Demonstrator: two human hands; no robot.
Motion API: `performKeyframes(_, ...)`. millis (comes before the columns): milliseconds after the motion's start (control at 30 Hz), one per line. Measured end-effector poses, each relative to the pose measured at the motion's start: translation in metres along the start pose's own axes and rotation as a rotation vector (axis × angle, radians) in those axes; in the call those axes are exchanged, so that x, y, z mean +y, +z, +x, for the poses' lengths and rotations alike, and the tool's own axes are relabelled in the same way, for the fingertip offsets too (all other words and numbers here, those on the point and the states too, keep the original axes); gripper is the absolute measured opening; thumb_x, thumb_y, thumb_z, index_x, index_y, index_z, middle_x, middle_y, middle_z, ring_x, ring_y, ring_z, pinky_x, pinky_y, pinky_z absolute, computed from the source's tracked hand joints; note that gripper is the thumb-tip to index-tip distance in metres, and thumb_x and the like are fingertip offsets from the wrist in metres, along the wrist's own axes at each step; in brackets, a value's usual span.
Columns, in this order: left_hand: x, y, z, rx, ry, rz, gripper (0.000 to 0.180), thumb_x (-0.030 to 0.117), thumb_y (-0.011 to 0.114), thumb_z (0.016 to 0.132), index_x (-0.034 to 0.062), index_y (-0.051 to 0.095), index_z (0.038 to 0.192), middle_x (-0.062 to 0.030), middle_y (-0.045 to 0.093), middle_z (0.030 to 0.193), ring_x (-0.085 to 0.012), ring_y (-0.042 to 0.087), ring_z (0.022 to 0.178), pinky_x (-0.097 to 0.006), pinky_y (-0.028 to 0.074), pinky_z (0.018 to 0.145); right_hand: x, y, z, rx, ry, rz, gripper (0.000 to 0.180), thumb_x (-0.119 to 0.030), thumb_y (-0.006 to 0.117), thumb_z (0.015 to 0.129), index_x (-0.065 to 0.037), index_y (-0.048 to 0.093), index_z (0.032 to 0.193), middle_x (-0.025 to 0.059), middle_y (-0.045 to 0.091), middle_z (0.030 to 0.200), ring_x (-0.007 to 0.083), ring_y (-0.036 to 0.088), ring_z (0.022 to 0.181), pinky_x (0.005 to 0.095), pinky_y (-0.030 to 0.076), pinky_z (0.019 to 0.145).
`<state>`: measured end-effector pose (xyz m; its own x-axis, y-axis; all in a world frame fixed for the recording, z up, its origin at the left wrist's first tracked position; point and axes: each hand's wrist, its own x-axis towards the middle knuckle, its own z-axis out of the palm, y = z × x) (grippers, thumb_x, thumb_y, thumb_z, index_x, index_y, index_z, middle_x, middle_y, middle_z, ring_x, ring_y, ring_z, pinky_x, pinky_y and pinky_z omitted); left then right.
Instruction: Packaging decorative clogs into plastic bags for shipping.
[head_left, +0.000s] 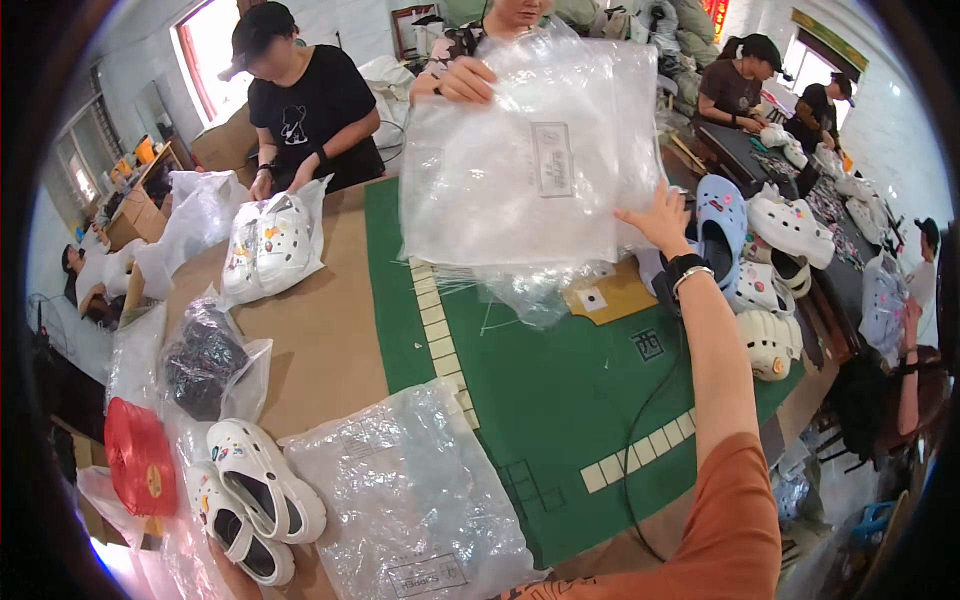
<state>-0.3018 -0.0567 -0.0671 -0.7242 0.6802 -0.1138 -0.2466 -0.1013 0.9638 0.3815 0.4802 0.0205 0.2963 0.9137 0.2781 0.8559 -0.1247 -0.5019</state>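
Observation:
My right hand reaches forward with its fingers spread, the thumb over the right edge of a stack of clear plastic bags. A person's hand across the table holds that stack up by its top. At the lower left, my left hand shows only in part, at the heels of a pair of white clogs with small coloured charms. It seems to grip them, though its fingers are hidden behind the shoes. A flat plastic bag lies beside the clogs, in front of me.
Blue clogs and white clogs are heaped at the right. A red ribbon roll, bagged dark shoes and bagged white clogs line the left. A black cable crosses the green mat. Other people work around.

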Motion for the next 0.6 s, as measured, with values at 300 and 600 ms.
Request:
performKeyframes(300,0.029,0.033,-0.018,0.324,-0.021,0.367,0.060,0.027,0.046,0.090,0.0035,0.022,0.139,-0.0135,0.028,0.140,-0.0272,0.022,0.132,-0.040,0.020,0.107,-0.093,0.040,-0.008,-0.486,-0.111,0.853,0.124,-0.054,0.073,0.064,-0.010,-0.012,0.142,0.0319,0.003,0.143,0.0352,0.022,0.132,0.0429,0.019,0.105)
performKeyframes(600,0.125,0.233,0.004,-0.164,0.572,1.060,0.053,0.012,0.058,0.078,0.0062,0.043,0.128,-0.0128,0.037,0.136,-0.0247,0.033,0.128,-0.037,0.024,0.104,-0.192,0.129,-0.060,-0.752,-0.184,0.877,0.120,-0.057,0.071,0.066,-0.006,-0.006,0.142,0.0298,0.007,0.144,0.0369,0.010,0.135,0.0440,0.015,0.107)
